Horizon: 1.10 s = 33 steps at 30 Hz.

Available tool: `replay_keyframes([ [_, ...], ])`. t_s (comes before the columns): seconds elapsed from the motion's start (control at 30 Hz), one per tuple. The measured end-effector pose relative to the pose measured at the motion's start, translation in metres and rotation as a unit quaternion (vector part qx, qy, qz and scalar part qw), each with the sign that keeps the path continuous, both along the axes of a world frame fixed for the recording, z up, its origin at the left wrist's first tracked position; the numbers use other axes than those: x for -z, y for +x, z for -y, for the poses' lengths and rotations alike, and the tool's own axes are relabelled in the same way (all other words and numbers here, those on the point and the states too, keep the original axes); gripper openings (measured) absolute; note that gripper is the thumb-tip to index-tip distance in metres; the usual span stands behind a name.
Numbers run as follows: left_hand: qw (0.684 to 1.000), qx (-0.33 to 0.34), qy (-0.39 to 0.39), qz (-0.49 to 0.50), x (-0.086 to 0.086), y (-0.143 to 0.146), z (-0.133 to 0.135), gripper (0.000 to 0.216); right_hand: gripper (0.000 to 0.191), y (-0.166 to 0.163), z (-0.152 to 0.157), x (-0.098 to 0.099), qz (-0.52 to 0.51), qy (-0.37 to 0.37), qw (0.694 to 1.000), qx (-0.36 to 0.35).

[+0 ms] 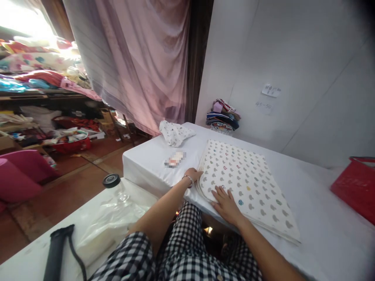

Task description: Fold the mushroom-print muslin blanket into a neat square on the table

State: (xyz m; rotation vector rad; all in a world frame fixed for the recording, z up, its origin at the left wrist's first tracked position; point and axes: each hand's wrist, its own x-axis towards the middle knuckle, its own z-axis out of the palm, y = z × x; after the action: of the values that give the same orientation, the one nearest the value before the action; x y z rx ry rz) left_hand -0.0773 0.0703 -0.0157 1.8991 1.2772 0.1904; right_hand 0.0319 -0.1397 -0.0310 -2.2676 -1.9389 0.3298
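Note:
A thick, many-layered folded cloth [249,171], white with small grey and coloured prints, lies flat on the white-covered surface in front of me. My left hand [193,175], with a bracelet at the wrist, is at its left edge. Its fingers are curled in against the layers, and their tips are partly hidden. Palm down, my right hand [227,203] rests on the near corner of the cloth with fingers stretched out. Beyond my left hand lies a small pixelated item [175,159]. A crumpled printed white cloth [175,133] sits at the far left corner.
A red box or bag [356,187] stands at the right. Folded textiles [223,115] are piled by the wall. At left, a lower white table [32,249] bears a clear bottle with a black lid [112,181], plastic wrapping and a black handle-like object [58,251].

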Motion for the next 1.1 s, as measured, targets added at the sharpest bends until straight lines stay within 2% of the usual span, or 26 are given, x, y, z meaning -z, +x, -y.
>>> replay_keyframes([
  [0.2,0.999,0.001,0.035,-0.014,-0.007,0.001,0.007,0.059,0.060,-0.006,0.001,0.005,0.052,0.011,0.999,-0.011],
  [0.43,0.996,-0.017,0.078,-0.041,0.000,-0.003,0.009,0.030,0.051,-0.005,0.002,0.006,0.044,0.017,0.999,-0.014],
  [0.6,0.991,0.005,0.118,-0.061,-0.001,-0.002,0.009,0.032,0.051,-0.006,0.001,0.004,0.016,0.005,1.000,-0.008],
  [0.73,0.985,0.023,0.153,-0.072,-0.008,0.010,0.003,0.037,0.055,0.000,0.001,0.002,-0.047,0.003,0.999,-0.005],
  [0.83,0.983,0.027,0.165,-0.077,-0.012,0.024,-0.007,0.037,0.057,0.022,0.000,0.000,-0.077,0.045,0.995,0.047],
  [0.93,0.984,0.028,0.156,-0.079,-0.014,0.038,-0.019,0.034,0.058,0.062,0.001,-0.003,-0.038,0.097,0.985,0.138],
  [1.1,0.991,0.013,0.101,-0.086,-0.011,0.051,-0.037,0.037,0.059,0.124,0.013,0.008,0.056,0.062,0.958,0.274],
])
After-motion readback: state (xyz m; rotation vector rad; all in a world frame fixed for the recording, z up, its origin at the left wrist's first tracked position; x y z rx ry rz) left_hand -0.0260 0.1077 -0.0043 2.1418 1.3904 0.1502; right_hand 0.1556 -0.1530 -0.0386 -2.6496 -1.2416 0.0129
